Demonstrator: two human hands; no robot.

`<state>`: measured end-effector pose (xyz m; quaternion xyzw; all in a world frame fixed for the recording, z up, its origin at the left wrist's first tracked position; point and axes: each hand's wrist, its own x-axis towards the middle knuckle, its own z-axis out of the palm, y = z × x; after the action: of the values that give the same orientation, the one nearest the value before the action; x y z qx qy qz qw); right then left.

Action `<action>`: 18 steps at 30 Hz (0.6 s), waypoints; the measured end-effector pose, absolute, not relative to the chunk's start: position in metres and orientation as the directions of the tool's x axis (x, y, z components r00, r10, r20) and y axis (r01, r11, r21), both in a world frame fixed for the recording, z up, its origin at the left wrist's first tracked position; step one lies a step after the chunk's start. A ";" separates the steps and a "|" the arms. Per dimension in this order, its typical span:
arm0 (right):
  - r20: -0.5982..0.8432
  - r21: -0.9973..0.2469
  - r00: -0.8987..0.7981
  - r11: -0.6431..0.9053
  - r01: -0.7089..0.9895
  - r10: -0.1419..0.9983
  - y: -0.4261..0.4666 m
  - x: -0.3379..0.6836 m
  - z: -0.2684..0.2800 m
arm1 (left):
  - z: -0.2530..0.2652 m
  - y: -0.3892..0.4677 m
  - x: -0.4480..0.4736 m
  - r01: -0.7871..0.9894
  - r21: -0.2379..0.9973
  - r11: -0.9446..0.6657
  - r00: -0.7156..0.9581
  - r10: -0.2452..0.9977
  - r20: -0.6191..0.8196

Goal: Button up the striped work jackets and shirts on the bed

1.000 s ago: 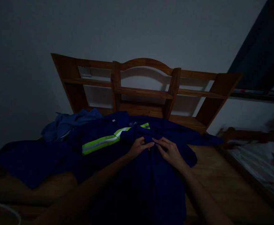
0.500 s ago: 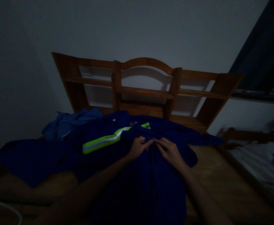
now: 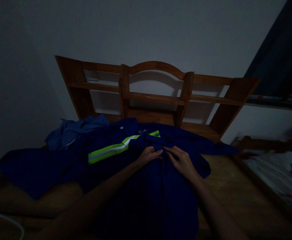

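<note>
A dark blue work jacket with a yellow-green and silver reflective stripe lies spread on the wooden surface. Dark blue cloth falls in folds from its middle toward me; I cannot tell whether this is a separate garment. My left hand pinches the upper edge of that cloth between thumb and fingers. Close beside it, my right hand has its thumb and forefinger closed on the same edge. The fingertips almost meet, and any small fastener between them is too dark to make out.
Behind the clothes stands a wooden shelf rack against the wall. A lighter blue cloth lies crumpled at the back left. At right is whitish, plastic-like sheeting. A pale cord curves at the lower left.
My left hand has shifted slightly, its fingers now straighter along the cloth edge. The right hand keeps nearly the same place. The clothes have hardly moved.
</note>
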<state>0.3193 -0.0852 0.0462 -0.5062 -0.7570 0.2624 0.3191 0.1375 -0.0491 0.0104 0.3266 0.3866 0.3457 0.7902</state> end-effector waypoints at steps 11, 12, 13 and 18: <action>0.234 -0.726 -0.283 0.360 0.586 0.930 -0.086 0.319 0.049 | 0.027 -0.050 0.132 -0.043 0.840 0.542 0.494 0.742 -0.454; 0.230 -0.726 -0.282 0.358 0.587 0.931 -0.086 0.319 0.049 | 0.029 -0.050 0.132 -0.056 0.841 0.537 0.487 0.750 -0.446; 0.225 -0.725 -0.281 0.353 0.592 0.933 -0.086 0.319 0.049 | 0.030 -0.050 0.133 -0.070 0.841 0.536 0.482 0.757 -0.442; 0.228 -0.717 -0.285 0.359 0.598 0.931 -0.085 0.319 0.048 | 0.022 -0.049 0.134 -0.092 0.825 0.557 0.477 0.752 -0.455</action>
<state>0.3193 -0.0847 0.0479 -0.5037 -0.7589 0.2585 0.3219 0.1342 -0.0494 0.0222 0.3824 0.4317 0.2742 0.7696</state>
